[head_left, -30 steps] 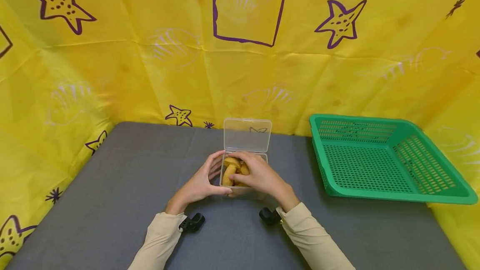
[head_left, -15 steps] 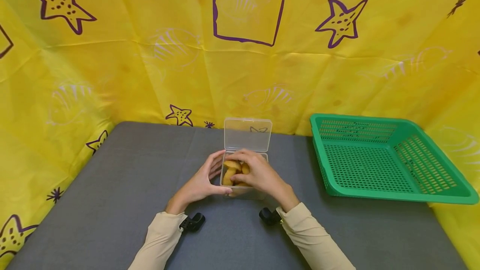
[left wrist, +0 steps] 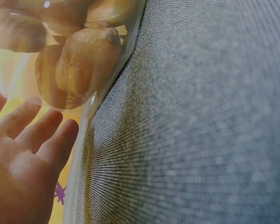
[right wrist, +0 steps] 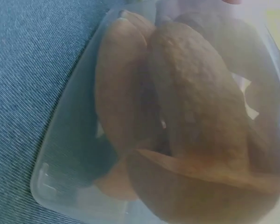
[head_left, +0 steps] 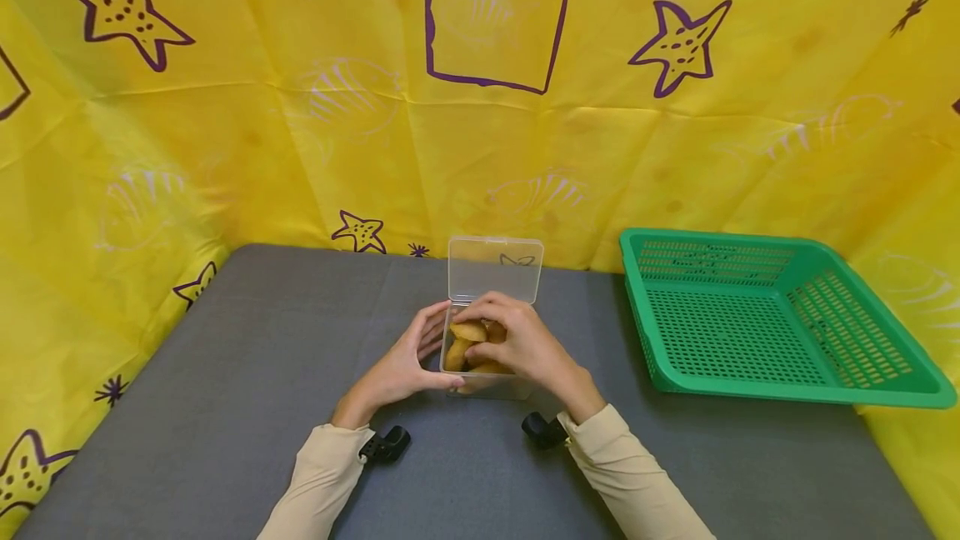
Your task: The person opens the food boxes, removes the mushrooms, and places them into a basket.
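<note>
brown mushrooms [head_left: 457,352], one box [head_left: 495,387], two hands [head_left: 396,369] [head_left: 528,346]

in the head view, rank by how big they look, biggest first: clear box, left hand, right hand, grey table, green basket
1. grey table
2. green basket
3. clear box, open lid included
4. left hand and right hand: too alike to rank
</note>
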Tool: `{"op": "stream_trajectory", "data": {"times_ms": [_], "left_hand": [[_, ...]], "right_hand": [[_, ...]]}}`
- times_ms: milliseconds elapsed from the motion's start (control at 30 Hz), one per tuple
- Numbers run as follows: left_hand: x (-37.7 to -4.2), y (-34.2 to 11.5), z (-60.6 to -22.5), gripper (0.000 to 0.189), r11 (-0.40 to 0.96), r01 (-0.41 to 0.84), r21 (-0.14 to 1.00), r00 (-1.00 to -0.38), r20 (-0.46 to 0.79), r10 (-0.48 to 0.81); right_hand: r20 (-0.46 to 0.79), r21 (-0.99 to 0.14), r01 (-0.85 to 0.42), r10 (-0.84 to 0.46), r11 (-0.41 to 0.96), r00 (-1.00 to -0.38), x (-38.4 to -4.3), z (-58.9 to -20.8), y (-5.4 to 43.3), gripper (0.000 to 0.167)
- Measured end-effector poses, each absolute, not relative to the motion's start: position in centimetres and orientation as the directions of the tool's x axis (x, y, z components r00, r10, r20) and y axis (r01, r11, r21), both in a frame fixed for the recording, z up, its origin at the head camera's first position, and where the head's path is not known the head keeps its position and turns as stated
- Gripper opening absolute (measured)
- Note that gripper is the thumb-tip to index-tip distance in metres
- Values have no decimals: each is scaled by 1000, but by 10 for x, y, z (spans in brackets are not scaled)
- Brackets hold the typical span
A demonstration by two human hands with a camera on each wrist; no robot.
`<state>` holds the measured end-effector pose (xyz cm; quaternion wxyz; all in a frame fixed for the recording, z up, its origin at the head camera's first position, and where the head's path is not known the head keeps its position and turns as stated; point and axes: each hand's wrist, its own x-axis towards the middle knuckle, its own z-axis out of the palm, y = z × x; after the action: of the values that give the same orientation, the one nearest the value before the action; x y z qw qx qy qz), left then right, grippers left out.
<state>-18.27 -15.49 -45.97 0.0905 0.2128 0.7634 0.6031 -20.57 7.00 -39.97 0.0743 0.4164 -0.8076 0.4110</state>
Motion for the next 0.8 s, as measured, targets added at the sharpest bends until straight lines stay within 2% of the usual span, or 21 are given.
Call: {"op": "stream_trajectory", "data": {"times_ms": [233, 533, 800], "left_hand": [[-183, -155, -459, 103, 173, 213, 962, -892, 119, 436], [-183, -155, -459, 103, 182, 209, 961, -893, 112, 435], [-181, -155, -459, 103, 188, 212, 959, -895, 114, 431]], "right_hand": [[536, -595, -749, -552, 290, -639, -207, -392, 76, 39], [518, -693, -679, -488, 242, -703, -205, -382, 90, 42], [503, -718, -636, -421, 281, -754, -202, -375, 108, 44]]}}
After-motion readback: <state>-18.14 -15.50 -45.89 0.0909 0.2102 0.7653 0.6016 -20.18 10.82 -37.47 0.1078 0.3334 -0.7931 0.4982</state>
